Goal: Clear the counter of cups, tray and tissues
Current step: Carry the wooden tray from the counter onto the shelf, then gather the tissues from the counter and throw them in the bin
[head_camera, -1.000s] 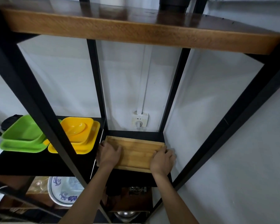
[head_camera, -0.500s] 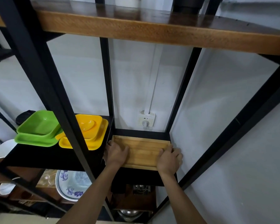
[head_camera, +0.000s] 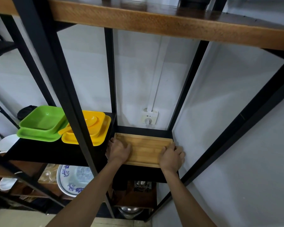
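Tray (head_camera: 144, 149) of slatted wood, lying flat on the black shelf (head_camera: 143, 174) in the narrow right bay of the rack, beside the yellow dishes (head_camera: 95, 128). Being gripped at both short ends, left hand (head_camera: 119, 150) and right hand (head_camera: 171, 155) curling over the rims. Looking stiff, light and unlikely to slip; gripping the raised end rims seeming best.

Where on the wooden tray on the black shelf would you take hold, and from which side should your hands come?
Grip the wooden tray by its two short ends near the front corners, reaching in from the open front of the black shelf. It lies flat with a raised rim, and posts and wall close its sides and back. The left hand and right hand sit there now.
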